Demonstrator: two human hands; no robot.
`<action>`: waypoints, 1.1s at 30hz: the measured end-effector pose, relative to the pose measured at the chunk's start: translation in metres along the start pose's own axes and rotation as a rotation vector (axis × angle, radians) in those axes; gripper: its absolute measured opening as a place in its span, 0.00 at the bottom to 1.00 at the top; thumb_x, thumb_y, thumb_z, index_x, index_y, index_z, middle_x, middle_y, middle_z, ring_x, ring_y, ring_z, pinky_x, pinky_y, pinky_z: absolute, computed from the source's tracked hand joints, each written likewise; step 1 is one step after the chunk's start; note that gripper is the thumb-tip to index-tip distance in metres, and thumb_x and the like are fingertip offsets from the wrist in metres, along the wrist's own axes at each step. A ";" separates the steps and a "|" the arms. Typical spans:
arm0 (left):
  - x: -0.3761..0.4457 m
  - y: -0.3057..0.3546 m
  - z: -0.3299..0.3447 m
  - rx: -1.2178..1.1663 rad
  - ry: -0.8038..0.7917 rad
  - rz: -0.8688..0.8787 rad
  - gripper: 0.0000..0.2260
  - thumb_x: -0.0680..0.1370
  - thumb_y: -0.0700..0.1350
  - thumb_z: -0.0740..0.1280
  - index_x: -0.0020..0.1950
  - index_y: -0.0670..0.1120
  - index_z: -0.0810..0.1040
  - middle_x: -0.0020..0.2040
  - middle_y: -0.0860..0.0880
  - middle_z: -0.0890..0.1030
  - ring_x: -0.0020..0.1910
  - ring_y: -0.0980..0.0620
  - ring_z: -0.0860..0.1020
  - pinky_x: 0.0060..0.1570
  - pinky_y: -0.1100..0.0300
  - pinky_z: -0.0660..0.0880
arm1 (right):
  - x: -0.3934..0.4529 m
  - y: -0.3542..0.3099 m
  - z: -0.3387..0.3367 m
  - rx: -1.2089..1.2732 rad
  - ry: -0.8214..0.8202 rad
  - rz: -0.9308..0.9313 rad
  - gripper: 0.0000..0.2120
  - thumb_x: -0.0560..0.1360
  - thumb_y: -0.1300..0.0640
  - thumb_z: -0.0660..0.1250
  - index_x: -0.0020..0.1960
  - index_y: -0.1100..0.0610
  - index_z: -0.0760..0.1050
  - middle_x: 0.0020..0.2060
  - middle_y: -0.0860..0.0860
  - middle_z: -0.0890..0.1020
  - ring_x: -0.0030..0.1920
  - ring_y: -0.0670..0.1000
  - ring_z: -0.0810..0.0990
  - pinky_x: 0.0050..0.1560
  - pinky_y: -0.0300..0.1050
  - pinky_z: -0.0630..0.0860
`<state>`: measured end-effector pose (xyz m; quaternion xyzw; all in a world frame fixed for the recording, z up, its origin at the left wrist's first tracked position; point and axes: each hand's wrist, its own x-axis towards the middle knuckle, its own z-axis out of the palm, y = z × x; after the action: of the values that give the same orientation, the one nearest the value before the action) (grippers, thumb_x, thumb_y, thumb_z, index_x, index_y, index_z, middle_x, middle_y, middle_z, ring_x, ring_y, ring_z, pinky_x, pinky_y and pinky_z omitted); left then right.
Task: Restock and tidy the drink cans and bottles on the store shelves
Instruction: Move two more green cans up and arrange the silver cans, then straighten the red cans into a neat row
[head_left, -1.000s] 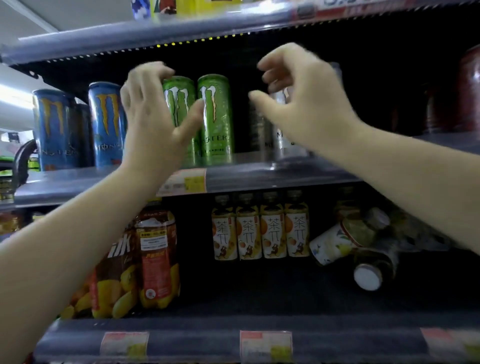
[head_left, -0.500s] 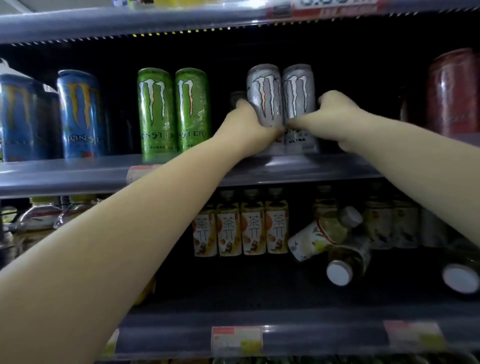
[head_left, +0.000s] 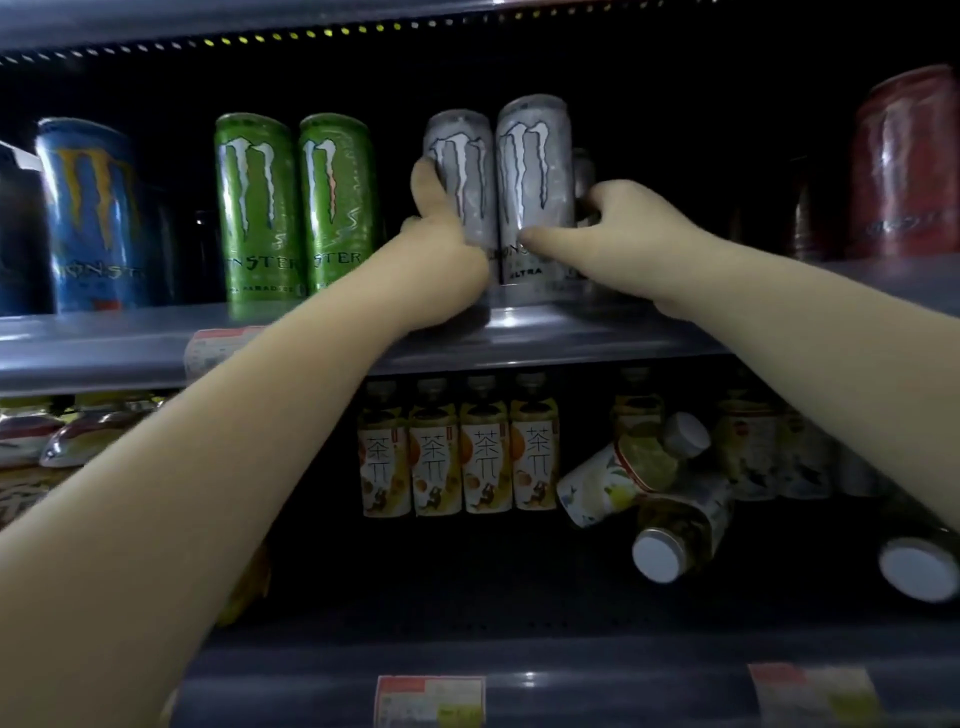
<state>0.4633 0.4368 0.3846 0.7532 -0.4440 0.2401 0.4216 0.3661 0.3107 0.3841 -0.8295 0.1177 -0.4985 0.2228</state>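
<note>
Two white Monster cans stand side by side on the upper shelf (head_left: 571, 332). My left hand (head_left: 441, 244) wraps the left white can (head_left: 460, 171) from its left side. My right hand (head_left: 618, 228) grips the right white can (head_left: 535, 171), thumb across its front, fingers behind it. Another can (head_left: 583, 171) is partly hidden behind the right one. Left of them stand two green Monster cans (head_left: 254, 208) and a blue Monster can (head_left: 88, 213).
A red can (head_left: 904, 161) stands at the far right of the upper shelf. On the lower shelf, several tea bottles (head_left: 457, 452) stand upright in a row. To their right, bottles (head_left: 670, 519) with white caps lie toppled. Price tags (head_left: 431, 699) line the bottom rail.
One second ago both hands were open in front of the green cans. They moved right and closed on the two white cans, which have since come slightly forward.
</note>
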 end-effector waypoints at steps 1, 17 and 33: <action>0.001 0.000 0.000 0.011 -0.012 -0.007 0.34 0.81 0.40 0.59 0.78 0.45 0.39 0.61 0.37 0.75 0.49 0.44 0.74 0.34 0.61 0.71 | 0.001 0.000 0.000 -0.027 0.001 -0.014 0.22 0.68 0.40 0.71 0.52 0.56 0.76 0.42 0.50 0.81 0.44 0.52 0.81 0.44 0.47 0.79; 0.002 -0.004 0.010 0.056 0.199 -0.032 0.27 0.81 0.44 0.58 0.76 0.36 0.51 0.58 0.26 0.73 0.52 0.30 0.75 0.48 0.42 0.71 | -0.007 -0.003 -0.010 -0.140 -0.039 -0.196 0.21 0.75 0.43 0.66 0.31 0.52 0.65 0.27 0.46 0.70 0.28 0.44 0.70 0.21 0.28 0.66; -0.032 0.155 0.131 -0.055 0.292 0.489 0.17 0.78 0.48 0.65 0.63 0.42 0.71 0.59 0.46 0.76 0.57 0.52 0.75 0.59 0.55 0.75 | -0.038 0.134 -0.202 -0.310 0.441 -0.189 0.26 0.73 0.54 0.69 0.68 0.58 0.67 0.64 0.58 0.69 0.65 0.54 0.69 0.63 0.35 0.62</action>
<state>0.3108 0.3015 0.3570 0.5694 -0.5537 0.4284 0.4308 0.1739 0.1587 0.3712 -0.7325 0.1602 -0.6615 0.0149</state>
